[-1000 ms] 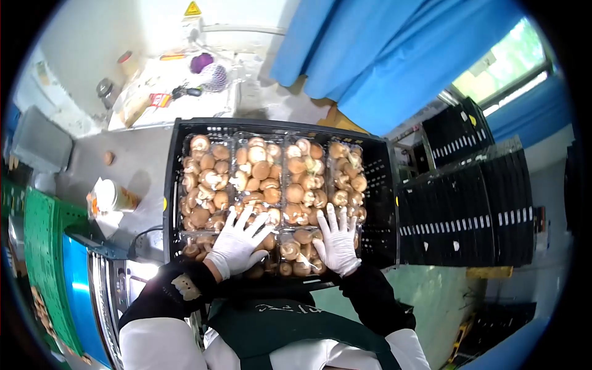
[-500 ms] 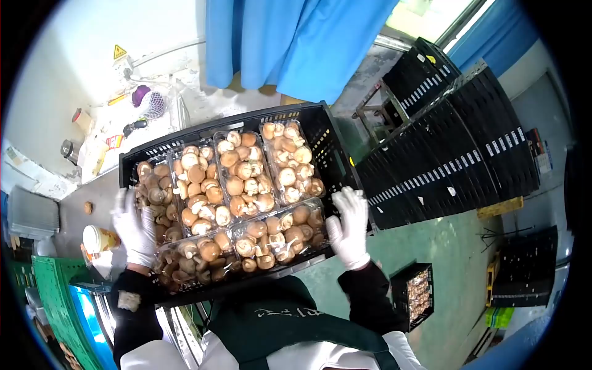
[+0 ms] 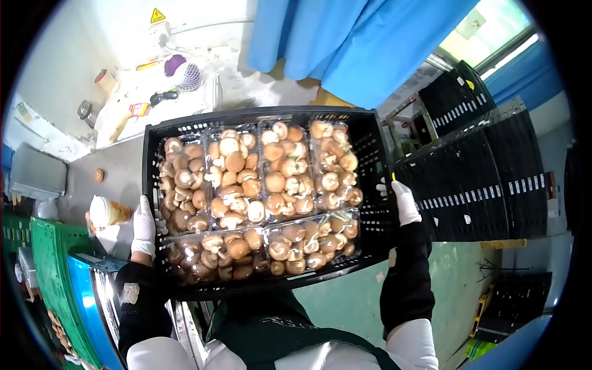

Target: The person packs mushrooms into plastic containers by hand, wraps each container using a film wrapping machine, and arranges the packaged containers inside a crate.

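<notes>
A black plastic crate (image 3: 262, 112) spans the middle of the view, held roughly level in front of my apron. Inside it lie several clear plastic packs of brown mushrooms (image 3: 234, 163), four across the far side being too many to list singly, with two nearer me. My gloved left hand (image 3: 143, 228) is closed on the crate's left wall. On the opposite wall, my gloved right hand (image 3: 406, 202) is closed too, its fingertips showing through the handle opening on the inside. Most of the left fingers are hidden by the crate wall.
Stacked black crates (image 3: 475, 179) stand close on the right. A paper cup (image 3: 108, 211) and a loose mushroom (image 3: 99, 175) sit on the grey table (image 3: 80, 160) at left. Near it is a green crate (image 3: 58, 277); blue curtains (image 3: 370, 49) hang behind.
Both hands have gone from spread fingers over the crate's sides to a grip on its side walls. The crate now appears more level and further right in view.
</notes>
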The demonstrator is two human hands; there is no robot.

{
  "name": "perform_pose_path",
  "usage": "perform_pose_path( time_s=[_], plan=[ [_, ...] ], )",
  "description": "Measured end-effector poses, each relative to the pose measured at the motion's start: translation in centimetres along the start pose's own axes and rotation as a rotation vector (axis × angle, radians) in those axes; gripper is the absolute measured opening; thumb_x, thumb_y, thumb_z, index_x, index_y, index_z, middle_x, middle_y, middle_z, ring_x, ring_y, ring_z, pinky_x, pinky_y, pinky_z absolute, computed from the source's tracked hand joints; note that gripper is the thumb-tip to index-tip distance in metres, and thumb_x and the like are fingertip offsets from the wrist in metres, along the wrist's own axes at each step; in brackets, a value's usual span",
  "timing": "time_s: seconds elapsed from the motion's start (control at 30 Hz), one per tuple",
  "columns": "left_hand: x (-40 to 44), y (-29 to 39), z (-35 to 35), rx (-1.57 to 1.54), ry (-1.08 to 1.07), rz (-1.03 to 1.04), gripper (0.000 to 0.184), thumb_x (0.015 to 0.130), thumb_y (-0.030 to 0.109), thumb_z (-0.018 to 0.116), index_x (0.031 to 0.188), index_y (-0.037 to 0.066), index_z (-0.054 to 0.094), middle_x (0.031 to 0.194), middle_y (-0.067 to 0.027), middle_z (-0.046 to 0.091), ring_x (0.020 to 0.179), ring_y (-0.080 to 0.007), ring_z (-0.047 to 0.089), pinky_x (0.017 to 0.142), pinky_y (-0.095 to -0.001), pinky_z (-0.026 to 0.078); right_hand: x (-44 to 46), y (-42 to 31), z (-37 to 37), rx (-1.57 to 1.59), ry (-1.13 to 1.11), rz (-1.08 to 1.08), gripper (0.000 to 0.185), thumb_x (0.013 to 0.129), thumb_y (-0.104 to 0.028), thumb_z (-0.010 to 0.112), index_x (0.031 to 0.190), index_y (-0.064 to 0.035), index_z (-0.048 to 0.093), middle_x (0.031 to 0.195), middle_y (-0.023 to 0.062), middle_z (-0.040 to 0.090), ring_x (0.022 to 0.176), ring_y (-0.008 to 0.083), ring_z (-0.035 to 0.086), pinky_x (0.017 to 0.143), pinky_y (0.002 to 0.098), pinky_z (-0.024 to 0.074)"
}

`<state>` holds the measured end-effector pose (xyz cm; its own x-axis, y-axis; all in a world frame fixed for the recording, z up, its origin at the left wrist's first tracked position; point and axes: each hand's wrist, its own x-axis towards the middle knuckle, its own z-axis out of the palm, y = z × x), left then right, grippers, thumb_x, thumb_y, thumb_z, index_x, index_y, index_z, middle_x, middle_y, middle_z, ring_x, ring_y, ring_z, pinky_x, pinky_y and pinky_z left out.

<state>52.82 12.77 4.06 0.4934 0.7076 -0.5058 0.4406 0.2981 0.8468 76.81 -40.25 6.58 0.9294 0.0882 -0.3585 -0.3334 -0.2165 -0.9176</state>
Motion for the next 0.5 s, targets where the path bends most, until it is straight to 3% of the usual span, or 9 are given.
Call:
perform_pose_path(
  time_s=[0.03,0.2,0.27,0.33,0.5],
  plan=[
    [-0.1,0.4,0.0,-0.05,-0.022,-0.06,0.042,0.088,0.047,0.038,0.085,0.006,0.048,0.054,0.0004,0.044,0.037,-0.011,0.041,0.031,-0.0232,0.033,-0.6,-0.7,0.2,0.113,-0.011,0.075,0.029,0.09,-0.02,0.038,0.102,0.0014,0.055,0.085,0.0088,0.063,0.065,0.0098,0.051,0.066,0.0213,0.0413],
    [-1.3,1.4,-0.8,-0.058,-0.083,-0.034,0.047,0.087,0.052,0.036,0.073,0.009,0.049,0.051,0.0028,0.043,0.036,-0.0081,0.039,0.032,-0.0212,0.031,-4.0,-1.7,-0.1,-0.152,0.101,0.007,0.028,0.09,-0.022,0.038,0.093,-0.0011,0.057,0.072,0.003,0.06,0.057,0.0062,0.043,0.057,0.0208,0.037],
    [-1.7,1.2,-0.6,0.008,0.012,0.013,0.05,0.086,0.055,0.035,0.067,0.011,0.05,0.048,0.004,0.042,0.035,-0.0073,0.038,0.032,-0.0206,0.03,-8.9,-3.3,0.0,-0.129,0.163,-0.1,0.029,0.09,-0.022,0.038,0.087,-0.0012,0.057,0.067,0.0007,0.056,0.057,0.0061,0.041,0.057,0.0208,0.0353],
    [-2.3,1.8,-0.9,-0.051,-0.101,0.037,0.051,0.086,0.056,0.036,0.068,0.011,0.052,0.047,0.0049,0.041,0.034,-0.0067,0.037,0.031,-0.0195,0.029,-13.6,-4.1,-0.3,-0.209,0.234,-0.097,0.032,0.09,-0.024,0.039,0.076,-0.0017,0.058,0.059,-0.0024,0.045,0.057,0.0065,0.04,0.058,0.0207,0.0321],
    [-6.6,4.0,3.5,0.095,-0.347,0.134,0.05,0.086,0.054,0.037,0.073,0.008,0.051,0.05,0.0042,0.042,0.034,-0.0058,0.037,0.03,-0.019,0.031,-24.3,0.3,-4.9,-0.166,0.428,-0.124,0.037,0.09,-0.03,0.039,0.077,-0.0017,0.058,0.061,-0.0016,0.049,0.057,0.0062,0.042,0.058,0.0205,0.033]
  ],
)
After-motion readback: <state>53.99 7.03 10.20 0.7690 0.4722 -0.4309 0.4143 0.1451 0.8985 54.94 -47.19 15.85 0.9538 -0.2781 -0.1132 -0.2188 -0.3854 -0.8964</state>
